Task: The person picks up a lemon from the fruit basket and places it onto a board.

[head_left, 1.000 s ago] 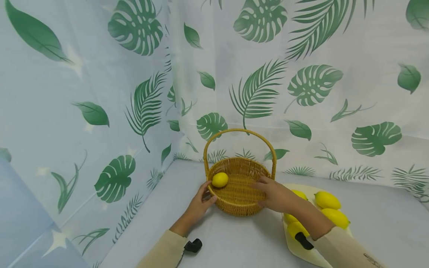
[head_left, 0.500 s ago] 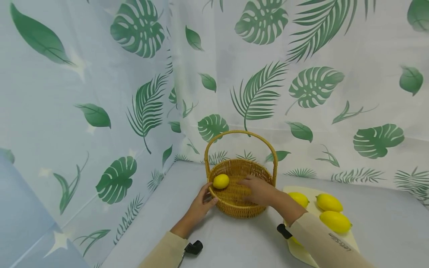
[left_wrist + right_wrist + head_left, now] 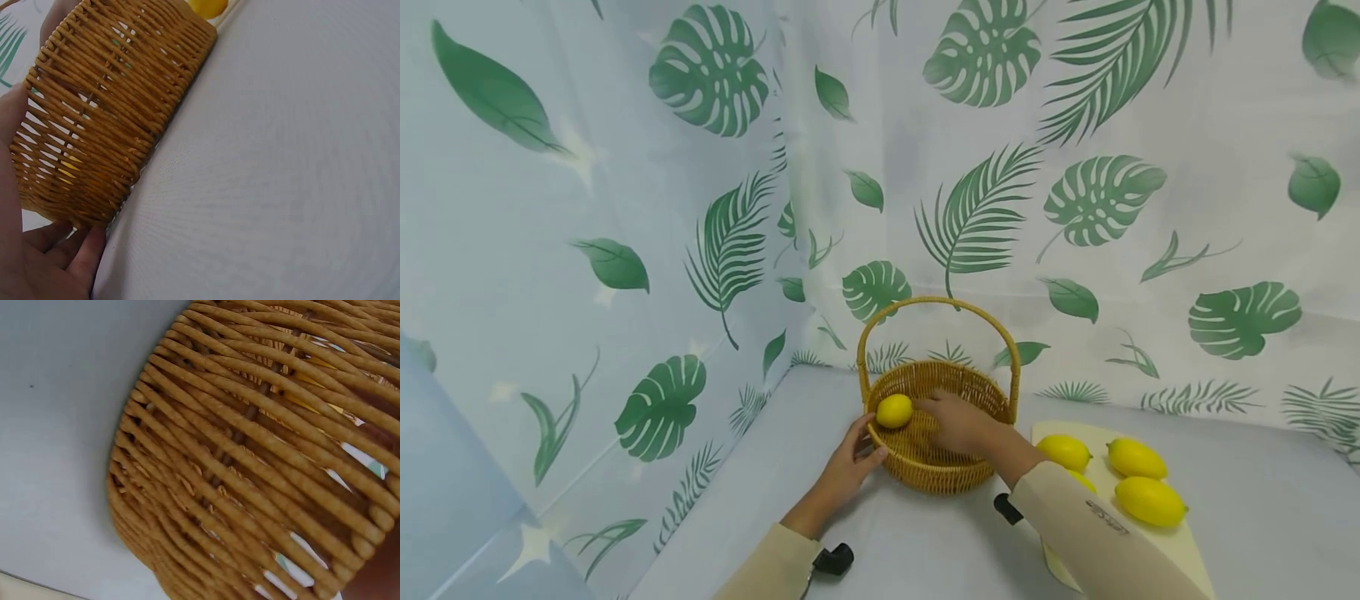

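A woven wicker basket (image 3: 942, 478) with a tall arched handle stands on the table, and one yellow lemon (image 3: 894, 412) lies inside against its left wall. My left hand (image 3: 842, 473) holds the basket's left side. In the left wrist view, its fingers (image 3: 87, 259) press low on the weave while the thumb is up by the rim. Reaching over the near right rim, my right hand (image 3: 961, 425) is inside the basket, fingers extended toward the lemon, nothing visibly held. Whether a fingertip touches the lemon I cannot tell. The basket wall (image 3: 212, 444) largely hides that hand in the right wrist view.
To the right, a cream-coloured board (image 3: 1176, 546) bears several lemons (image 3: 1151, 501); my right sleeve (image 3: 1075, 508) covers part of it. Leaf-printed curtains (image 3: 985, 242) rise behind and to the left. A white cloth (image 3: 917, 550) covers the table.
My right hand has moved left inside the basket, toward the lemon, and its forearm has swung left, uncovering more of the board's lemons. My left hand stays on the basket.
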Motion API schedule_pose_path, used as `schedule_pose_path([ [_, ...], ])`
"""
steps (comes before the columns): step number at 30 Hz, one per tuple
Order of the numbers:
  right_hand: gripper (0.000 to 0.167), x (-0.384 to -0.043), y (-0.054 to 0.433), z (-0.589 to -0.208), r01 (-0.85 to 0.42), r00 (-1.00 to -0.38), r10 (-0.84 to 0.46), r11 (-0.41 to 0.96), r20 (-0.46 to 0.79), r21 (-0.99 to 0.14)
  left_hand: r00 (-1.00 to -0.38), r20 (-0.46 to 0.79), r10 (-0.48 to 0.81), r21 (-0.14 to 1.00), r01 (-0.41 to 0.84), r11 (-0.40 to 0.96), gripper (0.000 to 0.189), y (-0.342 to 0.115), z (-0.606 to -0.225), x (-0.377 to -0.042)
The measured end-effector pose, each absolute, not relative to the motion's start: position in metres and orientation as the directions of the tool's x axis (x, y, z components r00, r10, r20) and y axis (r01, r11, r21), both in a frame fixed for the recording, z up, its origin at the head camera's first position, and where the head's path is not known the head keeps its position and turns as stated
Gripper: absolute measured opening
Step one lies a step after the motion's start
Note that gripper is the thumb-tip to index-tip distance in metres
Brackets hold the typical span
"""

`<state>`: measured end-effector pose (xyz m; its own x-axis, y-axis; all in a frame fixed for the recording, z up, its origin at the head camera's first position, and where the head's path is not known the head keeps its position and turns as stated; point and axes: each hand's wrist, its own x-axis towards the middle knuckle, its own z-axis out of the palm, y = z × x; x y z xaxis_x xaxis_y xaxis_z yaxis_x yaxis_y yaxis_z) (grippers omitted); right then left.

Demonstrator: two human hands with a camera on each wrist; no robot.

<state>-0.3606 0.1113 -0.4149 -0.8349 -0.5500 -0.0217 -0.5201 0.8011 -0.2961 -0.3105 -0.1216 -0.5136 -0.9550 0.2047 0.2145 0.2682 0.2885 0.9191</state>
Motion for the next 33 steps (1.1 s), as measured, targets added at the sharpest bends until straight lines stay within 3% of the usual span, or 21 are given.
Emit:
schedule_pose_path([
  [10,0.058,-0.369,0.095,-0.416,-0.579,-0.810,-0.582,0.771,0.076,-0.266,-0.954,0.215,0.207,0.922,0.269,0.280,0.065,-0.123,-0.513,-0.312],
  [18,0.072,-0.372,0.081,-0.420,-0.569,-0.808,-0.589,0.780,0.004,-0.261,-0.948,0.226,0.225,0.925,0.282,0.255,0.067,-0.123,-0.511,-0.312],
  [25,0.072,-0.375,0.074,-0.427,-0.580,-0.797,-0.604,0.777,-0.029,-0.246,-0.944,0.236,0.230,0.925,0.291,0.245,0.069,-0.124,-0.513,-0.314],
  [30,0.075,-0.376,0.074,-0.430,-0.549,-0.824,-0.566,0.802,-0.007,-0.235,-0.950,0.223,0.217,0.924,0.276,0.263,0.068,-0.123,-0.513,-0.314],
  [33,0.068,-0.376,0.074,-0.433,-0.532,-0.840,-0.543,0.817,0.013,-0.224,-0.954,0.217,0.209,0.925,0.269,0.269,0.068,-0.123,-0.514,-0.315],
])
